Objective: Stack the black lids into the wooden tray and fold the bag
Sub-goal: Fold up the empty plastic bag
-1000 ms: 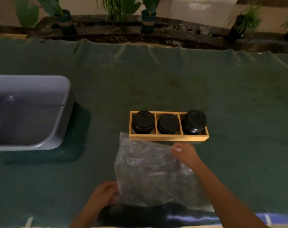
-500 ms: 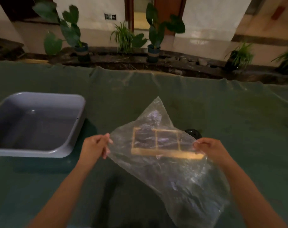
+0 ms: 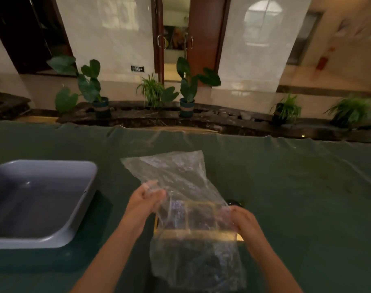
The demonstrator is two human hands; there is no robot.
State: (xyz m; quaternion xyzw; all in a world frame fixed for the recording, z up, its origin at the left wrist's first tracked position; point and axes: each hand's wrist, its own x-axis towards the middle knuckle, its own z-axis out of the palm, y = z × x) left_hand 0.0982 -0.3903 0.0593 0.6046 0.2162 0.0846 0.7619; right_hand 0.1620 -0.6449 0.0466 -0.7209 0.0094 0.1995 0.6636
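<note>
Clear bag (image 3: 186,210) hangs mid-frame w/ both hands pinching its sides, left hand (image 3: 145,198) higher than right hand (image 3: 241,218); vs half a sec ago hands are closer together and bag is narrower, more upright. Wooden tray (image 3: 198,234) shows through the plastic, one black lid (image 3: 233,202) peeking at its right end. Grey tub (image 3: 83,197) sits left, well apart; green cloth (image 3: 296,197) open at right.
</note>
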